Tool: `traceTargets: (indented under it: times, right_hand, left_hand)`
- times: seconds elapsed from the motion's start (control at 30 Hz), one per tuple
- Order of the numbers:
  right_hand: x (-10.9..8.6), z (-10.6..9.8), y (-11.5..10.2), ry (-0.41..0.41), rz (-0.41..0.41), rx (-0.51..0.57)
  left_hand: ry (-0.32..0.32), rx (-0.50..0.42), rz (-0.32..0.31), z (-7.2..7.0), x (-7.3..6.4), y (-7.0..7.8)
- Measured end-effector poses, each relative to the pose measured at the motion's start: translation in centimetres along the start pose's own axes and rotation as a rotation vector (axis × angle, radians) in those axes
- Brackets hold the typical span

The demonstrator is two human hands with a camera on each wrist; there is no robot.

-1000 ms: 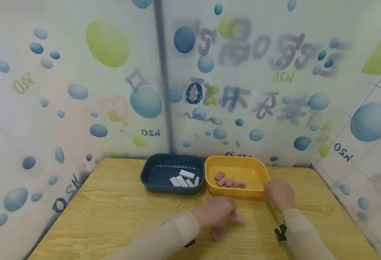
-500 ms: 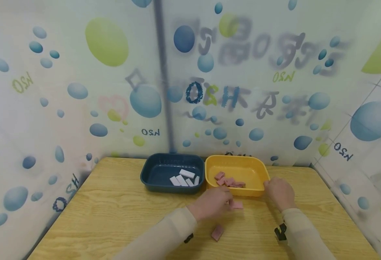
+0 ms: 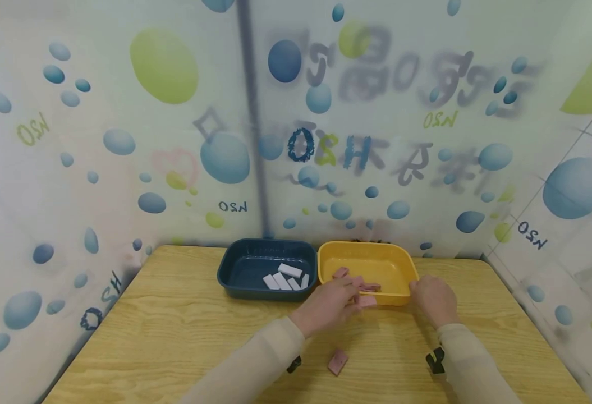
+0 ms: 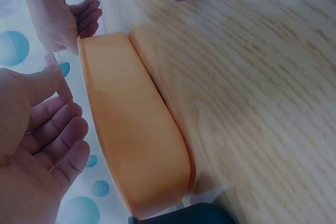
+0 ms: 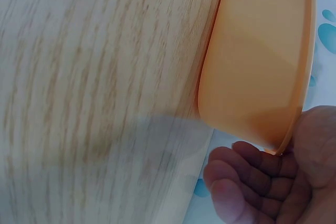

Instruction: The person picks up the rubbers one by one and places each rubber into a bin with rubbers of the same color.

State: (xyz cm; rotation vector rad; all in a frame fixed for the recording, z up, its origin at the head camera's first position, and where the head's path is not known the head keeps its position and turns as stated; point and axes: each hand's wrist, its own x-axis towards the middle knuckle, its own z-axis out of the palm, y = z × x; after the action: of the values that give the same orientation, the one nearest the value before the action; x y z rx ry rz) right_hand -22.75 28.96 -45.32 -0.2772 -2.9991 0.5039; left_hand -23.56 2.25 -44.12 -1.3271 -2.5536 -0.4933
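My left hand (image 3: pixel 326 307) pinches a small pink block (image 3: pixel 367 302) at the front wall of the yellow tub (image 3: pixel 402 264). In the left wrist view, thumb and fingers of this left hand (image 4: pixel 39 124) reach over the tub's rim; the block is hidden there. With its fingers curled, my right hand (image 3: pixel 434 300) grips the tub's right front corner; the right wrist view shows this hand (image 5: pixel 268 182) at the rim (image 5: pixel 294 124). Several pink blocks (image 3: pixel 370 287) lie inside the tub. Another pink block (image 3: pixel 338 362) lies on the table in front.
Left of the yellow tub, side by side with it, stands a dark blue tub (image 3: pixel 240 292) holding several white blocks (image 3: pixel 289 270). Both are near the back edge of the wooden table (image 3: pixel 184 325). A patterned curtain (image 3: pixel 200 112) hangs close behind.
My left hand has lifted a pink block off the table and moved it forward to the yellow tub's front rim. The right hand has stayed at the tub's corner.
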Motion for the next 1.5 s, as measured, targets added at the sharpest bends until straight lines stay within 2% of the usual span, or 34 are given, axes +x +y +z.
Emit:
traceTargets:
  times: [0.1,0.47,0.83,1.1,1.33,1.5]
  right_hand:
    - [-0.1,0.0,0.0,0.003,0.001,0.008]
    - [-0.1,-0.1,-0.1,-0.005,0.004,0.019]
    - [-0.1,0.1,0.0,0.012,-0.018,-0.023]
    - [0.0,0.1,0.0,0.009,-0.001,-0.022]
    - [0.0,0.1,0.0,0.002,-0.054,-0.093]
    - [-0.1,-0.1,-0.2,-0.017,0.003,-0.059]
  left_hand:
    - [0.018,0.011,-0.021,-0.1,0.0,-0.1]
    - [-0.015,-0.008,-0.153,-0.1,0.7,-0.6]
    - [0.002,-0.093,-0.264,0.8,1.5,-1.7]
    - [-0.014,-0.166,-0.351,1.3,2.1,-2.1]
    - [-0.019,-0.195,-0.409,1.6,2.5,-2.2]
    - [-0.011,-0.205,-0.435,2.1,2.7,-2.3]
